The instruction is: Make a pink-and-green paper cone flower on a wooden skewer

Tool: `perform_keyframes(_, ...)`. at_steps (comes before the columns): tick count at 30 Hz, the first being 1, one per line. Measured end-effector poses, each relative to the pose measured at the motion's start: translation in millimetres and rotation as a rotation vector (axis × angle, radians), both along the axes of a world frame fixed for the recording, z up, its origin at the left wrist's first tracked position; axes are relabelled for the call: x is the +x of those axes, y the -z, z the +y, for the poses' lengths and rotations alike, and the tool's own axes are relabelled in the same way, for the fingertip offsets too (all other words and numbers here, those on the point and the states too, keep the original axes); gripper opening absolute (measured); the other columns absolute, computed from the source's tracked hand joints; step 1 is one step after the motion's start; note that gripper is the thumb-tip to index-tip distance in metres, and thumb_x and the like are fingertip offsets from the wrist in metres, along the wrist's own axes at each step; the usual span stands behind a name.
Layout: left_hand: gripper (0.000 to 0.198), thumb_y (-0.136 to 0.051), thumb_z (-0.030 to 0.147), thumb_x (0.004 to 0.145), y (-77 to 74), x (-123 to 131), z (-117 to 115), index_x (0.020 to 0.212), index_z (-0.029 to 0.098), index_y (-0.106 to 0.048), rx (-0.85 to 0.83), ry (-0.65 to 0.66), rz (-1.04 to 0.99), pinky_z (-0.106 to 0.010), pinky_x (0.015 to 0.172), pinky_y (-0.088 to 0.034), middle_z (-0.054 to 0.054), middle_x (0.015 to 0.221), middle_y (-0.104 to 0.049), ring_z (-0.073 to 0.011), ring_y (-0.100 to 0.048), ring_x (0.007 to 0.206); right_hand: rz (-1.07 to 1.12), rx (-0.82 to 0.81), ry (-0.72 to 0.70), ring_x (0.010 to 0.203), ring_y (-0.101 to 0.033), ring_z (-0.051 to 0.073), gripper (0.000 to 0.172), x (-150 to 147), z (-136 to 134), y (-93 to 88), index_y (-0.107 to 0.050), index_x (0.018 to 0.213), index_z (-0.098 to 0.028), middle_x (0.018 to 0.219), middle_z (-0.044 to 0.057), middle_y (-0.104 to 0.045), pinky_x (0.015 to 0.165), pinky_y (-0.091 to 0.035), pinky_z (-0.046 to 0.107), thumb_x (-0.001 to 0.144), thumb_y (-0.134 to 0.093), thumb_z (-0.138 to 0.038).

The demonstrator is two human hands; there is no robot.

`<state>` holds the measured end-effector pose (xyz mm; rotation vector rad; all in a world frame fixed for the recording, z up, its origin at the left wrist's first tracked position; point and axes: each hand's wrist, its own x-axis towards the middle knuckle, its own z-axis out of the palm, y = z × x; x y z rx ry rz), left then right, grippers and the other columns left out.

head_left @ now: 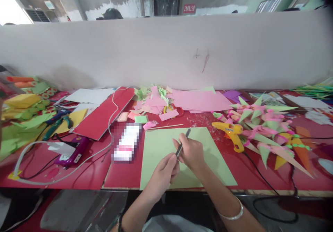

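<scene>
A dark pen is held at a slant above a light green sheet of paper. My right hand grips it with curled fingers. My left hand pinches around the pen's lower end, close to the right hand, and hides the tip. The green sheet lies flat under both hands, near the table's front edge. Just beyond the sheet's far edge is a thin wooden stick. A phone with a blurred-out screen lies left of the sheet.
A yellow glue gun and pink-green paper pieces lie at right, with a black cord trailing. Pink sheets and scraps are behind. At left are a red board, purple power strip, pliers and white cable. A grey partition stands behind.
</scene>
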<state>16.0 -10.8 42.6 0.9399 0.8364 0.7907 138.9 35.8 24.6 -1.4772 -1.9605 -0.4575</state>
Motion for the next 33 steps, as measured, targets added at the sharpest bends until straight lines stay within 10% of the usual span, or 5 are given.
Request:
perform_keyframes(20,0.029,-0.025,0.035,0.092,-4.5,7.0,-3.3,0.075,0.018,-0.041,-0.550,-0.144,-0.467,-0.014,0.030,-0.008,0.011,0.044,-0.011,-0.0036,0.000,0.033,0.035,-0.096,-0.068,0.034,-0.036,0.009,0.038,-17.9,0.0,14.6,-0.048,0.060,-0.018,0.037,-0.003,-0.043,0.043,-0.017,0.023,0.090,-0.030,-0.031)
perform_keyframes(29,0.035,-0.030,0.041,0.088,-2.6,-15.4,-7.0,0.104,0.017,-0.050,-0.052,0.216,-0.179,-0.018,0.040,-0.028,0.005,0.058,-0.044,-0.0028,-0.032,0.034,0.496,-0.380,-0.160,0.038,-0.037,0.008,0.030,7.8,8.4,-3.4,-0.048,0.069,-0.020,0.045,-0.006,-0.041,0.042,-0.023,0.020,0.087,-0.033,-0.038)
perform_keyframes(33,0.024,-0.044,0.024,0.081,8.6,-44.8,-6.9,0.103,0.019,-0.052,0.399,0.012,0.430,-0.023,0.061,-0.040,-0.002,0.080,-0.051,-0.0111,-0.050,0.067,0.799,-0.449,-0.288,0.045,-0.042,0.009,0.034,24.4,21.3,-5.6,-0.051,0.080,-0.020,0.051,-0.005,-0.041,0.047,-0.033,0.021,0.087,-0.030,-0.045)
